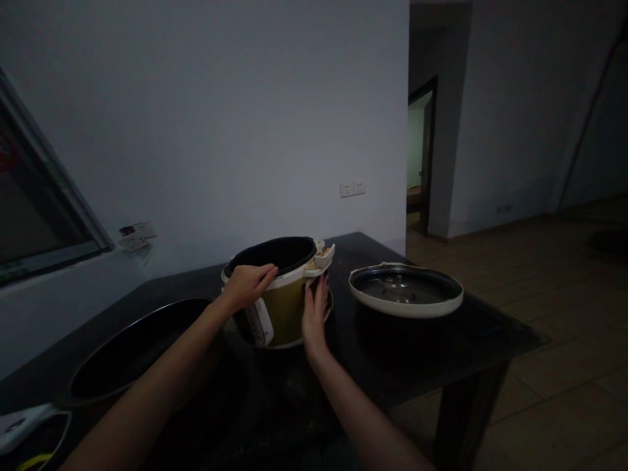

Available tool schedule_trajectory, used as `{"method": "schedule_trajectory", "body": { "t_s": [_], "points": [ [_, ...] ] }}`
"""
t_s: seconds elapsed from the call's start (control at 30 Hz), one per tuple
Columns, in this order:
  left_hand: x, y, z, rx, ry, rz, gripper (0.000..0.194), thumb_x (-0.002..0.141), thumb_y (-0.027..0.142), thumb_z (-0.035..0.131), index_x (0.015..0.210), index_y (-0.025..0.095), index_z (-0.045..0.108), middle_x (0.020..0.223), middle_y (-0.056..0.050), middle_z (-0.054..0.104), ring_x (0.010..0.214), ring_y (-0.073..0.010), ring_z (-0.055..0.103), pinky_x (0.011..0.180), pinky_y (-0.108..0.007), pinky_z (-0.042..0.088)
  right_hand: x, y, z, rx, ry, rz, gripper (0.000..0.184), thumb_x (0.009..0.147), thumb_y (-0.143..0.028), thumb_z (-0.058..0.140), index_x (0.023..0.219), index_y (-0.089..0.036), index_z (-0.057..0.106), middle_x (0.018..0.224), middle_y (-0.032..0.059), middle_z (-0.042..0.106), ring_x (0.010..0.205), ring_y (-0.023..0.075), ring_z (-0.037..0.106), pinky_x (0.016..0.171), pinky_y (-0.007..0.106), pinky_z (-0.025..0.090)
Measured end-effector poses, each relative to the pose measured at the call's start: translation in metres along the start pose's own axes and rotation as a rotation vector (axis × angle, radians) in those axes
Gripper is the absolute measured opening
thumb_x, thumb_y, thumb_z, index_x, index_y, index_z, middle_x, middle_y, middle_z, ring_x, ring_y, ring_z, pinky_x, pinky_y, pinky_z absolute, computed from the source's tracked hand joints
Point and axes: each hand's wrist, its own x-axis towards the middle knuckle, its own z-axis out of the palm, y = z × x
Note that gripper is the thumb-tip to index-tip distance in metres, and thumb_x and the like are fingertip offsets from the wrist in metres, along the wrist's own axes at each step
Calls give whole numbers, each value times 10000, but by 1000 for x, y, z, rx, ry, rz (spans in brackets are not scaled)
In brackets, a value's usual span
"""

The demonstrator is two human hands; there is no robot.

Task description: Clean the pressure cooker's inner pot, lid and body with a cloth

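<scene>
A rice cooker (289, 304) with a gold body, white trim and a dark inside stands on the black table, its top uncovered. My left hand (248, 284) is closed over its front rim, the thumb side toward the right. Against the cooker's right side, below the white hinge part, my right hand (315, 317) presses with its fingers pointing up; together the two hands hold the cooker. The label panel on its front is partly covered by my left arm. To the right lies a round lid (406, 291) with a pale rim, its shiny inner side facing up.
A large dark pan (132, 347) sits on the left of the black table (363, 379), partly behind my left forearm. At the lower left is a white object (24, 422), its kind unclear. Wall sockets (352, 189) are behind the table. The table's right edge borders a tiled floor (554, 392).
</scene>
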Motion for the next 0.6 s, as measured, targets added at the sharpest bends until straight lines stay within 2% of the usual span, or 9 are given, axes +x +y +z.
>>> {"method": "schedule_trajectory", "body": {
  "t_s": [0.07,0.17,0.3,0.43,0.53,0.6],
  "points": [
    [0,1,0,4,2,-8,451,949,401,245,668,205,539,592,-30,593,574,-165,543,569,-274,288,-37,-3,8,-82,-44,-46,632,929,-495,378,1495,-270,210,1589,61,69,1461,253,-19,1118,585,5],
    [0,2,-1,10,-1,-16,456,946,401,239,672,207,547,596,-36,603,587,-172,553,576,-275,295,-81,-7,20,-141,-153,-92,605,956,-440,367,1501,-282,158,1592,59,29,1457,255,-51,1122,597,42],
    [0,3,-2,21,-12,-21,459,948,402,230,680,206,547,605,-37,609,592,-170,557,582,-274,297,-102,-10,25,-177,-213,-82,605,960,-429,372,1501,-289,140,1593,47,18,1455,256,-60,1133,585,52],
    [-1,3,-2,28,-18,-23,463,951,403,224,690,204,551,616,-39,612,601,-173,561,581,-277,290,-82,-4,15,-139,-174,-55,599,959,-464,344,1500,-273,172,1593,37,37,1458,219,-63,1141,553,17],
    [0,2,-2,31,-18,-23,463,952,403,226,698,207,561,628,-39,623,603,-174,564,581,-279,289,-41,4,0,-27,-34,4,639,916,-520,391,1483,-256,258,1587,53,86,1461,229,-22,1134,552,-4],
    [0,2,-2,34,-15,-24,463,951,405,228,700,210,564,626,-35,624,596,-172,560,578,-279,288,-5,8,-10,134,9,99,662,852,-544,492,1437,-259,369,1578,46,154,1461,230,39,1143,521,10]
  ]
}}
